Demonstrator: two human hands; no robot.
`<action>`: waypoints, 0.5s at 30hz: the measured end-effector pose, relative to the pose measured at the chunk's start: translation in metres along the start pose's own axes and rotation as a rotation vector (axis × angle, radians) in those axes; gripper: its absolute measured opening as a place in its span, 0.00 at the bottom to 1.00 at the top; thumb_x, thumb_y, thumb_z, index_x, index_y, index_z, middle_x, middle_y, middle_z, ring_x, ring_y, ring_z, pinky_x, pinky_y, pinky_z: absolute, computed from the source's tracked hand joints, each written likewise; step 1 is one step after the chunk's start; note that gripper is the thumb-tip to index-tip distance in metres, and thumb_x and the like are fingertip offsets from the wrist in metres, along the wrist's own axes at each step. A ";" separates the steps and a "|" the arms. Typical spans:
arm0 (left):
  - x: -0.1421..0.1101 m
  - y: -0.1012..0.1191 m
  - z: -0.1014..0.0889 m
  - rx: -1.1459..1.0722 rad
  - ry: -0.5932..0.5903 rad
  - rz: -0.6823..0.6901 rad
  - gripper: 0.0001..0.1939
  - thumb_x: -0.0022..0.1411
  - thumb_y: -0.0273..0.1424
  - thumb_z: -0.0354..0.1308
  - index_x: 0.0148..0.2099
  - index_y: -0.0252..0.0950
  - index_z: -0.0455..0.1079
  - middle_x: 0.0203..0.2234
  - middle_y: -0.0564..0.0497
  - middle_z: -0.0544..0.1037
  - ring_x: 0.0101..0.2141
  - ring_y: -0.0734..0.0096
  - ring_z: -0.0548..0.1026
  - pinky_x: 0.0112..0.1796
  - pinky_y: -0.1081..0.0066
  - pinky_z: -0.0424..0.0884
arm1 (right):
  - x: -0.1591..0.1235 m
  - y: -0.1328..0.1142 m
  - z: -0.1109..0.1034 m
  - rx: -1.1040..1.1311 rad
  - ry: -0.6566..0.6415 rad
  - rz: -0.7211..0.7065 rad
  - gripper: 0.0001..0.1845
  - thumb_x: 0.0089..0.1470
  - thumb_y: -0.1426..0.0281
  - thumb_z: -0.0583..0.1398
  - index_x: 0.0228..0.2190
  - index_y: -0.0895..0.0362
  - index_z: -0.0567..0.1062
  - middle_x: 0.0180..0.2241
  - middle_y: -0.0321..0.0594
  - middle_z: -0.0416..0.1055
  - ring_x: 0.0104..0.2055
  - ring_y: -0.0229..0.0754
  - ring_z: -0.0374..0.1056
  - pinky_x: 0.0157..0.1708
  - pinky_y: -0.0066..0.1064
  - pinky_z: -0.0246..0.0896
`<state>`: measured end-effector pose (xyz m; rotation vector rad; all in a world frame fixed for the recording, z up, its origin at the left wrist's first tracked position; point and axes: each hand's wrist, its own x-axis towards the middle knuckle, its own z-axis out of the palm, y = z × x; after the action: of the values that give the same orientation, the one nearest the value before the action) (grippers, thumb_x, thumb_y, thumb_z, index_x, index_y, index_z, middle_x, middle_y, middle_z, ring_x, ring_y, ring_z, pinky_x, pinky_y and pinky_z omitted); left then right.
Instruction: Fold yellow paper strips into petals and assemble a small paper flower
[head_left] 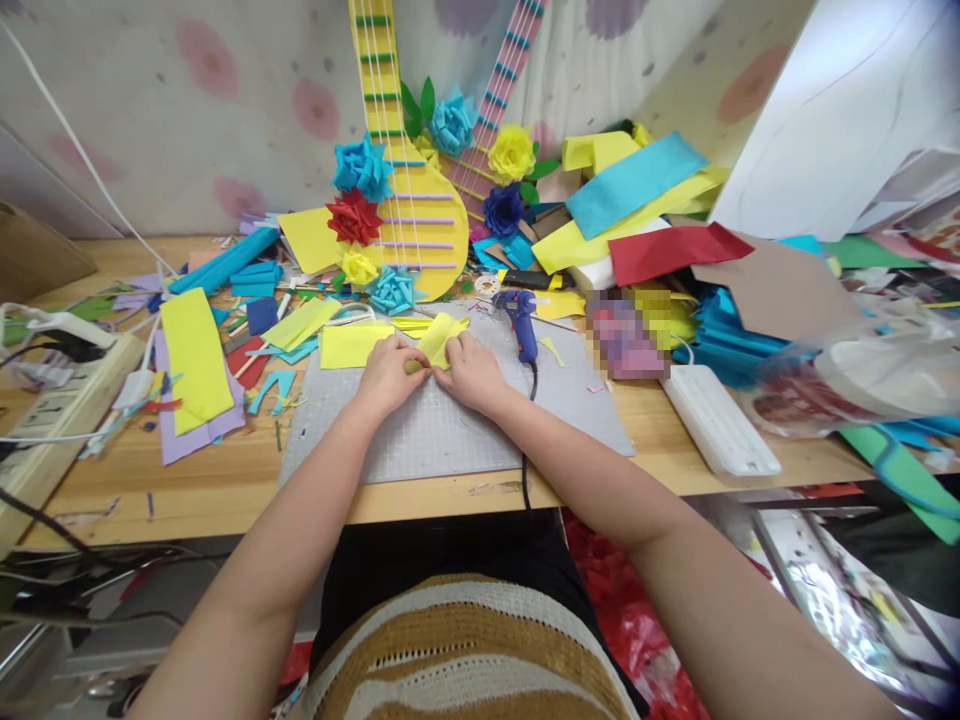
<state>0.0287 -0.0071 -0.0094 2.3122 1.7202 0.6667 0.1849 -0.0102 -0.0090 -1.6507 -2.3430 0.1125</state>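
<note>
Over the grey cutting mat (450,440), my left hand (390,378) and my right hand (471,372) meet with fingertips pinched on a piece of yellow crepe paper (439,332). Its upper part stands up between the hands, while its lower edge is hidden by the fingers. Another yellow paper sheet (349,344) lies flat just left of my left hand. Right of my right hand, a blue hot glue gun (521,325) rests on the mat, its black cord running down over the table edge.
A yellow paper guitar (427,215) with paper flowers leans at the back. Coloured paper sheets (637,185) pile up at the back right. A white power strip (720,420) lies on the right, and another power strip (49,420) on the left. Paper scraps (274,390) litter the wooden table (225,490).
</note>
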 end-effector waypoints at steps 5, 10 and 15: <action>0.001 0.002 -0.003 -0.020 -0.042 -0.028 0.07 0.51 0.34 0.60 0.32 0.40 0.76 0.31 0.49 0.67 0.38 0.64 0.65 0.43 0.64 0.63 | 0.002 0.001 0.002 -0.013 -0.032 0.023 0.12 0.54 0.71 0.50 0.41 0.63 0.65 0.41 0.51 0.63 0.42 0.46 0.60 0.40 0.35 0.56; 0.001 0.002 -0.004 -0.028 -0.064 -0.042 0.07 0.51 0.35 0.60 0.32 0.40 0.76 0.31 0.49 0.67 0.39 0.64 0.65 0.44 0.64 0.63 | 0.005 0.004 0.004 0.013 -0.050 0.055 0.13 0.55 0.76 0.45 0.40 0.63 0.64 0.42 0.51 0.62 0.38 0.43 0.60 0.38 0.34 0.55; 0.002 0.001 -0.003 -0.029 -0.062 -0.037 0.07 0.51 0.35 0.60 0.33 0.40 0.76 0.31 0.49 0.67 0.39 0.63 0.66 0.44 0.63 0.63 | 0.003 0.003 0.003 0.078 0.007 0.042 0.11 0.54 0.74 0.48 0.39 0.62 0.64 0.41 0.50 0.62 0.38 0.44 0.59 0.39 0.35 0.55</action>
<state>0.0284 -0.0063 -0.0060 2.2510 1.7102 0.6028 0.1857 -0.0065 -0.0117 -1.6605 -2.2697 0.2025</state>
